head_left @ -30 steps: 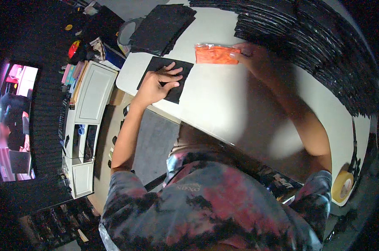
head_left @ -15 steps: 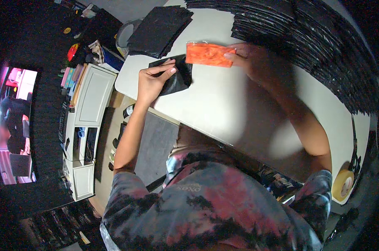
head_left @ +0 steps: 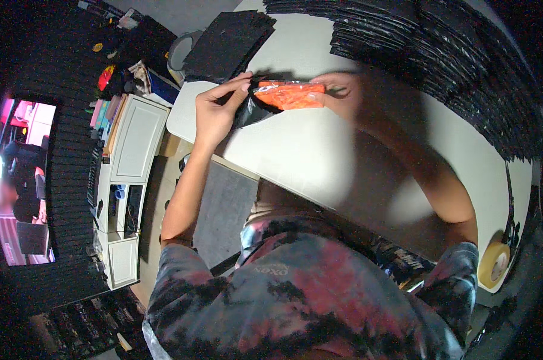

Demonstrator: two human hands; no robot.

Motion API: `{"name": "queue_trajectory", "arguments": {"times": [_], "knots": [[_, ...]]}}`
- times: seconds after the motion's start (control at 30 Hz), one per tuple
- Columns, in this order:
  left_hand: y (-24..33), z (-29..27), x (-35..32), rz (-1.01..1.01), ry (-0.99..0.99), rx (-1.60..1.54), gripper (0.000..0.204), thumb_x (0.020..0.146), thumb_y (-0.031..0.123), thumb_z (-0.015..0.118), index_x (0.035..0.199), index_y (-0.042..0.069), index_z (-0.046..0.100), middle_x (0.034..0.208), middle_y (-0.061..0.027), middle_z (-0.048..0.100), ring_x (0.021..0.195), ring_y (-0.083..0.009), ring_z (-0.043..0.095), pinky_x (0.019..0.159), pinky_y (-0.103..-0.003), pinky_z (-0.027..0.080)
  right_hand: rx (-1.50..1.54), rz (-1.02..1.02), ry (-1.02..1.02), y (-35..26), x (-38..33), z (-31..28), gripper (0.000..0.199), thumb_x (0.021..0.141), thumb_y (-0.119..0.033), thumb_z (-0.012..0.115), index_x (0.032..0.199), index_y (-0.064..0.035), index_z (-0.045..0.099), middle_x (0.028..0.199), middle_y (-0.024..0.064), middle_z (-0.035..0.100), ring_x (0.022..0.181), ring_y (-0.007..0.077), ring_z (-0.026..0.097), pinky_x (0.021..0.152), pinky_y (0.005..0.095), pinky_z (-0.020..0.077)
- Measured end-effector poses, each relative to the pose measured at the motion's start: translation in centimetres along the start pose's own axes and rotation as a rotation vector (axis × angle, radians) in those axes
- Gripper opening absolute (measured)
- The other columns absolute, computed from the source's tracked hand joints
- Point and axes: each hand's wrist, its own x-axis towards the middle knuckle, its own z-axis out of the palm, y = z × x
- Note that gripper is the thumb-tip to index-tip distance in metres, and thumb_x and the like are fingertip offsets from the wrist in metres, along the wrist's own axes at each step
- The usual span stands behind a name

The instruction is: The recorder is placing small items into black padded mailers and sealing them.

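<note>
Over the left end of the white table, my left hand (head_left: 220, 111) pinches the edge of a black plastic bag (head_left: 253, 114), whose mouth gapes toward the right. My right hand (head_left: 340, 93) grips the right end of a flat orange packet in clear wrap (head_left: 295, 96). The packet's left end sits at the bag's mouth, partly inside it. What the orange material is, I cannot make out through the shiny wrap.
Long overlapping rows of black plastic bags (head_left: 427, 54) line the table's far and right side. Another stack of black bags (head_left: 226, 45) lies at the far left. A tape roll (head_left: 494, 264) stands at the right corner of the white table (head_left: 283, 156). A white cabinet (head_left: 136, 141) is at left.
My right hand has moved left and slightly down, bringing the orange packet into the bag's mouth. My left hand has stayed nearly in place, and the bag is opened wider.
</note>
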Motion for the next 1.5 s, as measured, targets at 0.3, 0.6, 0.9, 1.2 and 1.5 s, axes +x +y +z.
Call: {"name": "queue_trajectory", "arguments": {"times": [0.3,0.6,0.9,1.2,1.5], "knots": [[2.9,0.7,0.5,0.181,-0.049,0.072,0.015,0.094,0.007,0.076,0.104,-0.002,0.079,0.116,-0.0160,0.077,0.123,-0.0269,0.068,0.109,-0.038,0.048,0.048,0.030,0.055,-1.4,-0.4,0.1,0.027,0.093,-0.006,0.076,0.118,0.0026,0.071,0.106,0.0124,0.077,0.093,0.0151,0.075,0.079,0.0276,0.0615],[3.6,3.6,1.4,0.173,-0.126,0.112,0.016,0.095,0.010,0.075,0.105,-0.001,0.079,0.110,-0.0136,0.079,0.114,-0.0227,0.072,0.102,-0.034,0.053,-0.311,-0.375,0.088,-3.3,-0.6,-0.3,0.031,0.086,-0.007,0.081,0.116,-0.0023,0.074,0.110,0.0126,0.076,0.096,0.0230,0.075,0.083,0.0341,0.0616],[3.7,3.8,1.6,0.192,-0.169,0.272,0.024,0.098,0.020,0.071,0.113,0.002,0.078,0.113,-0.0165,0.077,0.112,-0.0267,0.073,0.095,-0.035,0.056,-0.290,-0.374,-0.095,-1.8,0.2,-1.5,0.070,0.081,-0.010,0.080,0.147,-0.0033,0.055,0.144,0.0202,0.059,0.131,0.0292,0.059,0.112,0.0384,0.0463],[0.6,4.6,3.7,0.339,-0.539,0.526,0.048,0.094,0.030,0.073,0.129,-0.004,0.066,0.124,-0.0270,0.069,0.113,-0.0402,0.068,0.100,-0.045,0.051,0.065,-0.105,-0.400,0.1,0.0,-1.7,0.113,0.078,0.002,0.076,0.166,-0.0046,0.005,0.170,0.0186,0.018,0.154,0.0284,0.029,0.126,0.0409,0.0259],[-1.0,5.9,6.9,0.154,-0.602,0.496,0.050,0.086,0.037,0.083,0.112,-0.004,0.072,0.105,-0.0239,0.072,0.097,-0.0378,0.071,0.088,-0.042,0.054,0.269,-0.255,-0.230,-0.3,0.0,-1.0,0.099,0.084,-0.002,0.077,0.164,-0.0073,0.019,0.156,0.0188,0.043,0.145,0.0305,0.045,0.118,0.0406,0.0396]]}}
